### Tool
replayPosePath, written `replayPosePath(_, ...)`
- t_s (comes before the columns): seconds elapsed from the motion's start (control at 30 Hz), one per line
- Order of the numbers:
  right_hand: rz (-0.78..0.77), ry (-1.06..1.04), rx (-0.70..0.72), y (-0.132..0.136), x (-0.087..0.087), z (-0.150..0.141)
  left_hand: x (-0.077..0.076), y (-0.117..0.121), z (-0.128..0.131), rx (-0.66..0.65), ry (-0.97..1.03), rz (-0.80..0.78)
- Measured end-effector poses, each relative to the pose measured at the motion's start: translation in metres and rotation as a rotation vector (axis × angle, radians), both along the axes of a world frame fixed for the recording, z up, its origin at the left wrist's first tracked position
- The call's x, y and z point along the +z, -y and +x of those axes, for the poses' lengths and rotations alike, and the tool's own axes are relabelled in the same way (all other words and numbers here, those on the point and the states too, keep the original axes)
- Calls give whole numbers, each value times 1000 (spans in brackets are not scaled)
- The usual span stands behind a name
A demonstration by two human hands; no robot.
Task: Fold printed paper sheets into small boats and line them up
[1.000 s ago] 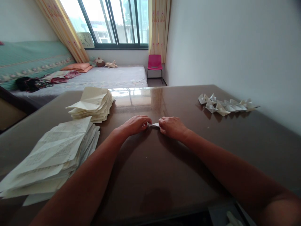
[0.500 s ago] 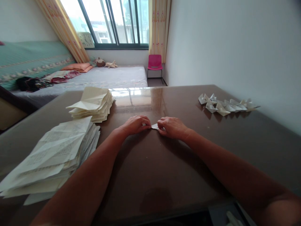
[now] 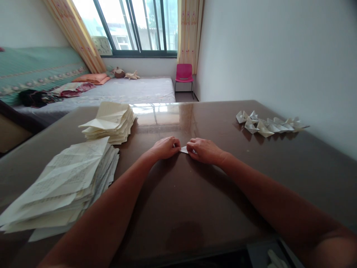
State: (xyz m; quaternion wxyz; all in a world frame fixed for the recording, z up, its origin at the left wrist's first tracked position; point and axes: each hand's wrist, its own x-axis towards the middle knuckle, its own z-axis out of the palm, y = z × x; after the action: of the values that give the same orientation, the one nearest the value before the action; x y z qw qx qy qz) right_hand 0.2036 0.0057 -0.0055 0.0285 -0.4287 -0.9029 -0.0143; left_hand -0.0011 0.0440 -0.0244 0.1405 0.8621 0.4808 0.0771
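A small folded piece of white paper [image 3: 184,149] lies low over the brown tabletop, between my two hands. My left hand [image 3: 167,146] pinches its left end with curled fingers. At the other end my right hand [image 3: 201,149] is closed on the paper, thumb and fingertips together. Much of the paper is hidden behind the fingers. Off to the right sits a group of several folded paper boats [image 3: 264,125], pointed and partly printed.
A stack of creased white sheets [image 3: 67,175] lies beside my left forearm. Behind it stands a stack of cream sheets [image 3: 111,121]. The glossy brown table [image 3: 178,208] reaches toward a bed [image 3: 142,89] and a pink chair [image 3: 184,73]. A white wall borders the right.
The white paper shows less between my hands than a second ago, now a small flat point. My right hand has shifted slightly left, and the left fingers have curled tighter.
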Motion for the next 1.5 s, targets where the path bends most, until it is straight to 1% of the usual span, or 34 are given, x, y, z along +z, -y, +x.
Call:
replayPosePath(0.1, -12, -13, 16, 0, 1, 1, -2, 1, 4, 72, -37, 12)
replayPosePath(0.17, -27, -32, 22, 0, 2, 2, -4, 0, 5, 91, -33, 22)
replayPosePath(0.3, -55, -74, 66, -1, 2, 5, -4, -1, 3, 86, 4, 16)
replayPosePath(0.5, 9, 14, 186, -5, -5, 6, -4, 0, 2, 76, 31, 6)
replayPosePath(0.6, 23, 52, 213, -6, -5, 5, -4, 1, 2, 82, 33, 18)
replayPosePath(0.83, 34, 157, 196, -1, 5, 2, -5, 2, 1, 77, 49, 25)
replayPosePath(1.03, 52, 176, 166, 4, 6, -2, -7, 1, 0, 71, 56, 40)
replayPosePath(1.23, 26, 186, 155, 6, 10, -3, -7, 6, 1, 90, 37, 63)
replayPosePath(1.33, 30, 164, 128, 7, 10, -3, -7, 6, 1, 81, 34, 62)
replayPosePath(1.4, 6, 128, 135, 6, 9, -2, -7, 5, 0, 79, 35, 65)
replayPosePath(1.5, -68, -42, 114, -6, 7, 9, -9, 4, -1, 66, 43, 73)
